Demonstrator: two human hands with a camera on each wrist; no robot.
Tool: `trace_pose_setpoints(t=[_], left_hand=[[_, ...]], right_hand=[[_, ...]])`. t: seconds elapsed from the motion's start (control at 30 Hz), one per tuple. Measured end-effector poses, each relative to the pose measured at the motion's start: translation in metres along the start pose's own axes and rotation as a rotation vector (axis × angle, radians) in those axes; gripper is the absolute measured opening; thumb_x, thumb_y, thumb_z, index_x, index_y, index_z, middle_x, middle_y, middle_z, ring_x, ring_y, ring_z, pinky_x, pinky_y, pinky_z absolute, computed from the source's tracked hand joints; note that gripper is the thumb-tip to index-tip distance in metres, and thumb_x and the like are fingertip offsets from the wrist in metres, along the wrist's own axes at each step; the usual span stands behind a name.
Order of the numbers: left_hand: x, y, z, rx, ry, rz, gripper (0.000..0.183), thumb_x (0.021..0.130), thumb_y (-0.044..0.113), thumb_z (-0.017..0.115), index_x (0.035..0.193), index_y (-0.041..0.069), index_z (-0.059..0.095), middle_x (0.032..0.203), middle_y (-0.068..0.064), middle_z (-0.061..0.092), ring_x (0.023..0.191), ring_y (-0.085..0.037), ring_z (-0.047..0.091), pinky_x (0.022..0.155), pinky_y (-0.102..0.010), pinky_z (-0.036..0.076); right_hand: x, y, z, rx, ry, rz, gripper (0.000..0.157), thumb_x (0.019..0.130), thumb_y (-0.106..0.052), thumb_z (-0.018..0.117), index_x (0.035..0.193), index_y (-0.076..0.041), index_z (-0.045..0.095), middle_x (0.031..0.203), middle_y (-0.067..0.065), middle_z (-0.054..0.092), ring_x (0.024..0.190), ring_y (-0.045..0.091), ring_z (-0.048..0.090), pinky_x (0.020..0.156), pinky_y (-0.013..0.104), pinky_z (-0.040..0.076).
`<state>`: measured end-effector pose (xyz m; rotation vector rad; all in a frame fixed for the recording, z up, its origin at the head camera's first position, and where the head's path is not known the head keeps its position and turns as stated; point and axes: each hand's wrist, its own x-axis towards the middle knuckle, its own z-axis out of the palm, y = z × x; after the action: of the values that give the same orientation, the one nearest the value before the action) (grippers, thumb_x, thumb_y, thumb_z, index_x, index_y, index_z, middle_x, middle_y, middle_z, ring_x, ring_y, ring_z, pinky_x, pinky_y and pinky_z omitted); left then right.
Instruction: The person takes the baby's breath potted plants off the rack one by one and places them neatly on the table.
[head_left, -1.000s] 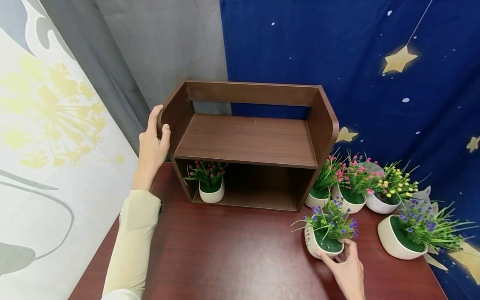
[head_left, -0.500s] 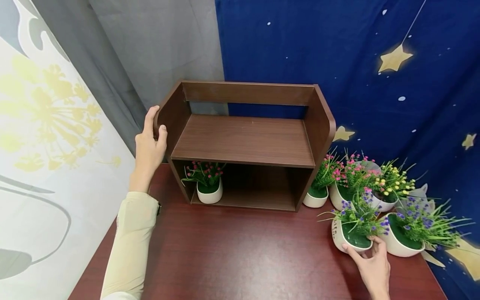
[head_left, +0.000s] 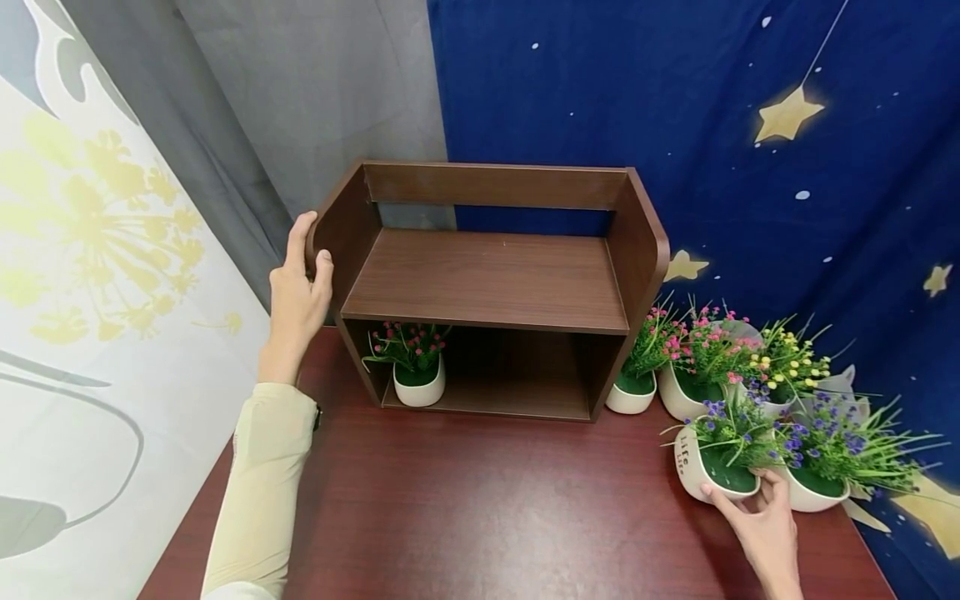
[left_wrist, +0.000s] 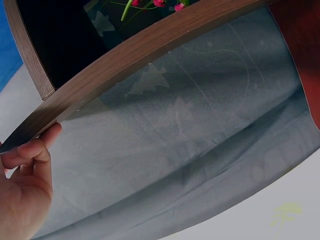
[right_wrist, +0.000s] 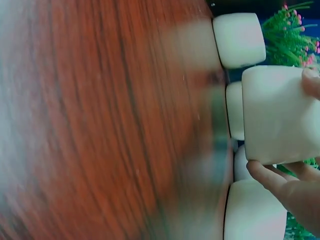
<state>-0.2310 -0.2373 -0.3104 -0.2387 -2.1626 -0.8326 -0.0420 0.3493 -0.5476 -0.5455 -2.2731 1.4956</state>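
A brown wooden two-tier shelf (head_left: 483,283) stands on the dark red table. My left hand (head_left: 296,292) grips the front edge of its left side panel, thumb on the inner side; the left wrist view shows the fingers (left_wrist: 34,148) curled at that board. With my right hand (head_left: 768,529) I hold a potted plant (head_left: 687,465) with purple flowers, thumb and fingers on opposite sides of its white pot, which has "Life" lettered on it. In the right wrist view this pot (right_wrist: 280,117) overlaps the other pots behind it.
In the shelf's lower left corner sits a pink-flowered potted plant (head_left: 418,387). Right of the shelf stand two more pink-flowered plants (head_left: 632,400), a yellow-flowered one (head_left: 787,362) and another purple-flowered one (head_left: 821,498). Grey and blue curtains (head_left: 547,100) hang behind.
My right hand has carried the purple-flowered potted plant rightward, to just in front of the other purple one. My left hand keeps its grip on the shelf panel.
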Motion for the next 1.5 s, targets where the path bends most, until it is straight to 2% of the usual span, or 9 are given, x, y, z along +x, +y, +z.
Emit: trace_pose_setpoints(t=[0.3, 0.5, 0.6, 0.73, 0.83, 1.07, 1.23, 1.4, 1.5], left_hand=[[0.000, -0.001, 0.001, -0.006, 0.008, 0.005, 0.046, 0.095, 0.025, 0.042, 0.140, 0.029, 0.038, 0.064, -0.016, 0.051, 0.044, -0.030, 0.040, 0.049, -0.041, 0.034], [0.000, -0.001, 0.000, -0.006, 0.013, 0.006, 0.045, 0.094, 0.026, 0.042, 0.139, 0.029, 0.038, 0.067, -0.018, 0.054, 0.045, -0.033, 0.044, 0.048, -0.042, 0.035], [0.000, -0.001, 0.000, -0.006, 0.007, 0.009, 0.045, 0.095, 0.026, 0.042, 0.140, 0.029, 0.038, 0.066, -0.016, 0.053, 0.044, -0.031, 0.043, 0.048, -0.041, 0.035], [-0.001, -0.001, 0.000, -0.006, -0.002, 0.013, 0.046, 0.095, 0.025, 0.041, 0.140, 0.028, 0.036, 0.064, -0.015, 0.050, 0.043, -0.028, 0.040, 0.047, -0.041, 0.034], [-0.001, -0.001, 0.001, -0.006, -0.002, 0.015, 0.046, 0.095, 0.025, 0.041, 0.140, 0.028, 0.036, 0.065, -0.015, 0.051, 0.043, -0.029, 0.041, 0.047, -0.041, 0.035], [-0.001, -0.001, 0.000, -0.004, 0.009, 0.013, 0.045, 0.095, 0.026, 0.041, 0.140, 0.028, 0.037, 0.061, -0.015, 0.049, 0.043, -0.029, 0.039, 0.046, -0.041, 0.033], [-0.001, 0.000, -0.001, -0.007, 0.008, 0.011, 0.045, 0.095, 0.026, 0.041, 0.140, 0.028, 0.037, 0.066, -0.016, 0.052, 0.045, -0.030, 0.042, 0.048, -0.041, 0.034], [-0.001, 0.001, 0.000, -0.007, 0.009, 0.022, 0.045, 0.095, 0.026, 0.041, 0.140, 0.027, 0.037, 0.063, -0.015, 0.050, 0.043, -0.029, 0.040, 0.046, -0.040, 0.033], [0.000, 0.001, 0.000, -0.004, 0.007, 0.025, 0.045, 0.095, 0.026, 0.041, 0.140, 0.027, 0.037, 0.060, -0.013, 0.048, 0.042, -0.027, 0.038, 0.045, -0.039, 0.032]], right_hand=[[0.007, 0.012, -0.013, -0.151, 0.002, 0.082, 0.074, 0.071, -0.028, 0.081, 0.126, -0.031, 0.032, 0.134, 0.011, 0.043, 0.111, -0.008, 0.044, 0.073, 0.005, 0.039], [0.005, 0.005, -0.016, -0.124, -0.011, 0.109, 0.072, 0.073, -0.024, 0.080, 0.126, -0.028, 0.032, 0.136, 0.013, 0.040, 0.113, -0.005, 0.043, 0.073, 0.004, 0.039], [0.009, 0.018, -0.016, -0.139, -0.004, 0.110, 0.074, 0.072, -0.026, 0.081, 0.127, -0.028, 0.031, 0.136, 0.012, 0.040, 0.114, -0.003, 0.044, 0.073, 0.005, 0.039], [0.002, 0.001, -0.015, -0.144, -0.009, 0.147, 0.073, 0.072, -0.026, 0.080, 0.126, -0.028, 0.031, 0.137, 0.013, 0.040, 0.116, 0.001, 0.045, 0.073, 0.005, 0.039], [-0.007, -0.024, -0.015, -0.138, -0.021, 0.180, 0.070, 0.074, -0.023, 0.080, 0.125, -0.022, 0.032, 0.136, 0.017, 0.039, 0.117, 0.005, 0.045, 0.074, 0.004, 0.038], [-0.005, -0.018, -0.013, -0.138, -0.008, 0.140, 0.068, 0.073, -0.024, 0.080, 0.122, -0.025, 0.034, 0.132, 0.016, 0.042, 0.107, -0.006, 0.046, 0.072, 0.004, 0.038], [-0.004, -0.018, -0.012, -0.127, -0.006, 0.114, 0.065, 0.073, -0.021, 0.080, 0.120, -0.026, 0.034, 0.128, 0.013, 0.045, 0.099, -0.013, 0.045, 0.072, 0.004, 0.039], [-0.005, -0.020, -0.011, -0.099, -0.006, 0.096, 0.065, 0.073, -0.016, 0.080, 0.119, -0.024, 0.035, 0.124, 0.006, 0.046, 0.097, -0.015, 0.045, 0.074, 0.005, 0.039], [-0.005, -0.021, -0.011, -0.099, -0.004, 0.095, 0.065, 0.073, -0.014, 0.080, 0.120, -0.023, 0.035, 0.124, 0.008, 0.046, 0.096, -0.015, 0.045, 0.074, 0.005, 0.039]])
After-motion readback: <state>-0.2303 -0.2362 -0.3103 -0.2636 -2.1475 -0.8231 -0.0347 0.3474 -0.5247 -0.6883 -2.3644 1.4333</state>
